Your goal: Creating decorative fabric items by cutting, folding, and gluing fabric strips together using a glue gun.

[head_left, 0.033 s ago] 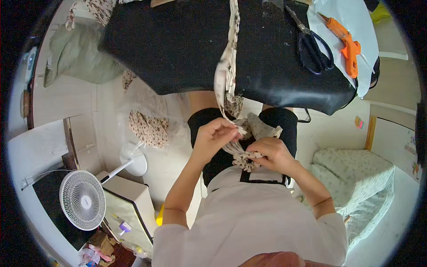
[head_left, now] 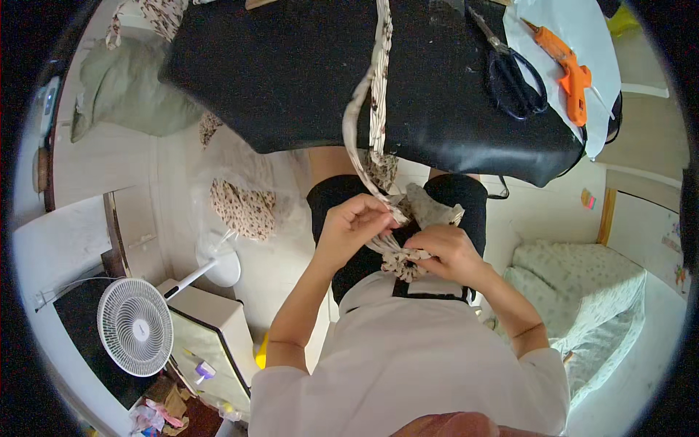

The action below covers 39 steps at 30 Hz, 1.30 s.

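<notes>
Seated, we pinch a floral fabric strip point(head_left: 376, 95) with our left hand point(head_left: 352, 227) while our right hand point(head_left: 448, 251) grips its gathered end point(head_left: 399, 261), keeping it taut off the black table point(head_left: 291, 73).

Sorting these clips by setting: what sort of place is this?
Probably a room at home used for sewing crafts: a bed beside a black table with scissors and a glue gun, and a standing fan on the floor.

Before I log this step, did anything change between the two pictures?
Nothing visibly changed. Both hands, left and right, hold the patterned fabric strip at the lap; scissors and orange glue gun lie on the black table.
</notes>
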### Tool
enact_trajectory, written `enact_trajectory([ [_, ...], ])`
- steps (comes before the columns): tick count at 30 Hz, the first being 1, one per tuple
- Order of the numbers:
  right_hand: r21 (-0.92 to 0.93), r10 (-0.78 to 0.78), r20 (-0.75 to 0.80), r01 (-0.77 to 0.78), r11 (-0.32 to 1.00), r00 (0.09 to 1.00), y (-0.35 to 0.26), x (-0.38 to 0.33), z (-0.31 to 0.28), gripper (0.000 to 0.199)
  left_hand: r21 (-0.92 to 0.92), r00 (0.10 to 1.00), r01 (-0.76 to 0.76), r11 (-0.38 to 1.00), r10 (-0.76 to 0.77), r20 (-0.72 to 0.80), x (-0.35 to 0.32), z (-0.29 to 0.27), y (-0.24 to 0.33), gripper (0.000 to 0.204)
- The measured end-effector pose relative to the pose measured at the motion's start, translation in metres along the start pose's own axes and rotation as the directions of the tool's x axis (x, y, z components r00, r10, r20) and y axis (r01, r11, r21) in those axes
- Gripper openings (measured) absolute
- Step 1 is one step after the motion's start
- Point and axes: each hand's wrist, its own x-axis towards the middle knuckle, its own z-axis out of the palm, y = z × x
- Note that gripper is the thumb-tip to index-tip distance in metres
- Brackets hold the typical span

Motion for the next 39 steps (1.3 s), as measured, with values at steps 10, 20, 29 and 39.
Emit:
enact_trajectory([
  [10,-0.103,-0.051,-0.143,0.036,0.994,0.988,-0.019,-0.024,-0.002,0.045,0.136,0.987,0.085,0.987,-0.102,0.124,-0.012,0.017,0.016,0.008],
  [20,-0.088,-0.169,-0.138,0.158,0.983,0.976,-0.018,-0.020,-0.010,0.047,0.217,0.983,0.069,0.974,-0.103,0.151,-0.020,0.015,0.023,0.009],
  [29,-0.057,-0.172,-0.137,0.166,0.985,0.976,-0.019,-0.013,-0.014,0.048,0.178,0.980,0.057,0.982,-0.089,0.175,-0.019,0.014,0.020,0.009],
  [39,-0.049,-0.169,-0.128,0.164,0.985,0.977,-0.019,-0.009,-0.016,0.048,0.279,0.982,0.035,0.960,-0.085,0.167,-0.022,0.016,0.032,0.009],
])
